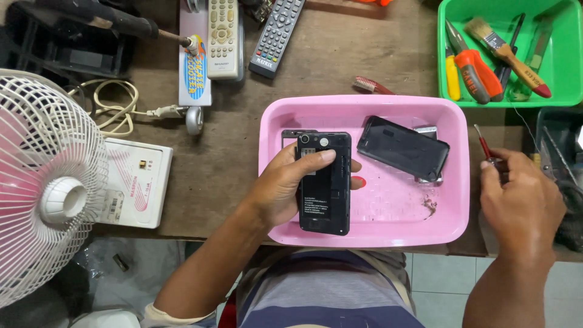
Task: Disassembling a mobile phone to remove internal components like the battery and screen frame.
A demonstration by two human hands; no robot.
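My left hand [282, 185] grips a black phone body [325, 191] with its back cover off, thumb pressed near the camera end, held over the pink tray [364, 234]. A black back cover [402, 147] lies tilted inside the tray, partly over a silvery piece [429, 130]. To the right of the tray, my right hand [522, 203] holds a thin red-handled screwdriver [484, 146], its tip pointing up and away from the phone.
A green bin [446, 100] at the upper right holds screwdrivers and a paintbrush [507, 54]. Two remote controls [276, 36] lie at the top. A white fan [45, 194] and a white box [136, 182] stand at the left. A toothbrush [371, 85] rests behind the tray.
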